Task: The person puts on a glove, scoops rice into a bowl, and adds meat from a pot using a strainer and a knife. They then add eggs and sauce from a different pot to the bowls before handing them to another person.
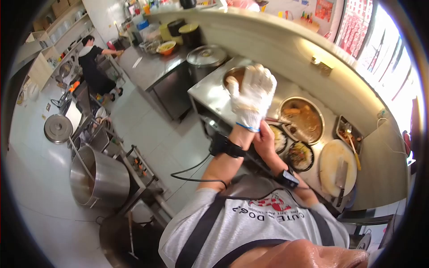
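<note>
My left hand (254,89) is raised over the steel counter, inside a white knit glove with a clear plastic layer over it. Its fingers point up, with the thumb apart. At the wrist, my bare right hand (266,139) is closed on the glove's blue-edged cuff (248,126). Beyond the hands stands a round metal pan (300,102) of brown broth with food pieces in it. Close to my right hand are two black bowls of food, one (300,156) in plain sight and another (280,137) partly hidden. A smaller pot (232,77) sits partly behind the glove.
On the right lies a round cutting board (327,163) with a cleaver (342,174), beside a metal tray (343,125). A lidded pot (206,55) stands farther left. Large stockpots (107,178) line the left side. Another person (96,67) works at the far left counter.
</note>
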A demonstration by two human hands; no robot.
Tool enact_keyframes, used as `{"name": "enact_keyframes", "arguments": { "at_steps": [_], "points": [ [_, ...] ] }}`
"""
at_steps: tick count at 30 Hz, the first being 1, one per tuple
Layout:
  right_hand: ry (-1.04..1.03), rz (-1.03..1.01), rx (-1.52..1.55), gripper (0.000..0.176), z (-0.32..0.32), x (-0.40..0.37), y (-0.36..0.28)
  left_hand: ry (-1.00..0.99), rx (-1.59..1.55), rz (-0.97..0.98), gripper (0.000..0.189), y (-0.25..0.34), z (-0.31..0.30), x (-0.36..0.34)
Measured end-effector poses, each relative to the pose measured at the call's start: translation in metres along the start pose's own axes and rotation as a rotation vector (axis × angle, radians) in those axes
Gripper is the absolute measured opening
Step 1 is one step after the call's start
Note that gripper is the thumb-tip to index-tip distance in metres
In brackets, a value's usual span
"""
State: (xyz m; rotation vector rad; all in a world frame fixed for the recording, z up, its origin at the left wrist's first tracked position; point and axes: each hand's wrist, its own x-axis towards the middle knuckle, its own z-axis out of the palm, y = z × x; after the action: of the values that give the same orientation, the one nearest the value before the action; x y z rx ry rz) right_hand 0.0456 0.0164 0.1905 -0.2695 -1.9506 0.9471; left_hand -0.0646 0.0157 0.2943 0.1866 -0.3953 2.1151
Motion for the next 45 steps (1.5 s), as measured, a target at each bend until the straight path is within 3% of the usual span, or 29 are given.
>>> {"name": "enact_keyframes", "arguments": {
  "at_steps": [1, 3, 5, 9, 12, 13, 16, 17, 19, 22, 23, 25, 27, 29, 31, 33, 35, 36, 37, 38, 39, 41, 42, 44, 45],
  "points": [
    [-0.097, -0.097, 0.050, 0.009, 0.027, 0.004, -0.009, -0.060, 0.028, 0.032, 0.066, 0.033, 0.005, -0.004],
    [-0.350, -0.223, -0.007, 0.012, 0.070, 0.007, -0.015, 0.019, 0.164, 0.125, 0.069, 0.095, 0.028, -0.017],
    [-0.439, -0.253, 0.015, 0.012, 0.112, 0.016, -0.021, 0.214, 0.260, 0.250, 0.076, 0.143, 0.038, -0.020],
    [-0.620, -0.223, 0.061, 0.007, 0.174, 0.034, -0.024, 0.111, 0.395, 0.282, 0.067, 0.241, 0.002, -0.011],
    [-0.444, -0.093, 0.128, 0.016, 0.213, 0.052, -0.036, 0.382, 0.829, 0.457, 0.056, 0.294, 0.002, 0.000],
    [-0.425, -0.072, 0.068, 0.024, 0.223, 0.065, -0.040, 0.501, 0.969, 0.617, 0.041, 0.301, 0.008, 0.002],
    [-0.216, -0.435, -0.052, 0.045, 0.267, 0.117, -0.046, 0.436, 1.629, 0.851, 0.027, 0.359, -0.022, 0.017],
    [-0.241, -0.508, -0.110, 0.049, 0.280, 0.136, -0.050, 0.498, 2.239, 0.884, 0.020, 0.364, -0.001, 0.017],
    [-0.329, -0.607, -0.186, 0.050, 0.313, 0.165, -0.042, 0.510, 2.709, 0.566, 0.018, 0.397, 0.002, 0.036],
    [-0.400, -0.663, -0.157, 0.048, 0.368, 0.197, -0.011, 0.440, 3.081, 0.611, 0.022, 0.451, -0.015, 0.070],
    [-0.341, -0.688, -0.148, 0.039, 0.384, 0.209, -0.005, 0.377, 3.156, 0.629, 0.024, 0.464, -0.016, 0.078],
    [-0.341, -0.699, -0.099, 0.027, 0.415, 0.232, 0.010, 0.426, 3.161, 0.457, 0.028, 0.483, -0.011, 0.101],
    [-0.431, -0.757, 0.044, 0.017, 0.436, 0.255, 0.015, 0.203, 3.136, 0.794, 0.044, 0.506, -0.008, 0.116],
    [-0.483, -0.711, 0.194, 0.017, 0.461, 0.261, 0.017, 0.353, 2.984, 0.715, 0.041, 0.543, -0.007, 0.129],
    [-0.530, -0.668, 0.197, 0.017, 0.476, 0.289, 0.034, 0.163, 2.856, 0.755, 0.034, 0.610, -0.023, 0.131],
    [-0.502, -0.655, 0.206, 0.022, 0.493, 0.337, 0.072, 0.771, 1.850, 0.478, 0.028, 0.663, -0.023, 0.140],
    [-0.367, -0.452, -0.018, 0.028, 0.512, 0.394, 0.131, 0.925, 1.691, 0.518, 0.028, 0.707, 0.009, 0.138],
    [-0.435, -0.035, -0.134, 0.035, 0.517, 0.417, 0.163, 0.875, 1.647, 0.560, 0.030, 0.736, 0.018, 0.132],
    [-0.269, 0.158, -0.155, 0.042, 0.526, 0.435, 0.212, 0.829, 1.601, 0.600, 0.031, 0.765, 0.025, 0.125],
    [-0.210, 0.011, -0.493, 0.047, 0.542, 0.453, 0.316, 0.842, 1.606, 0.632, 0.033, 0.787, 0.035, 0.121],
    [-0.286, 0.146, -0.624, 0.049, 0.537, 0.472, 0.358, 0.856, 1.610, 0.671, 0.034, 0.811, 0.044, 0.114],
    [-0.237, 0.516, -0.719, 0.058, 0.538, 0.497, 0.420, 0.954, 1.591, 0.704, 0.032, 0.882, 0.046, 0.090],
    [-0.204, 0.497, -0.781, 0.064, 0.540, 0.500, 0.453, 1.031, 1.623, 0.769, 0.032, 0.897, 0.052, 0.088],
    [-0.293, 0.699, -0.765, 0.060, 0.545, 0.517, 0.455, 1.132, 1.626, 0.831, 0.032, 0.934, 0.060, 0.075],
    [-0.286, 0.708, -0.756, 0.060, 0.556, 0.527, 0.461, 1.152, 1.604, 0.821, 0.034, 0.958, 0.063, 0.066]
  ]
}}
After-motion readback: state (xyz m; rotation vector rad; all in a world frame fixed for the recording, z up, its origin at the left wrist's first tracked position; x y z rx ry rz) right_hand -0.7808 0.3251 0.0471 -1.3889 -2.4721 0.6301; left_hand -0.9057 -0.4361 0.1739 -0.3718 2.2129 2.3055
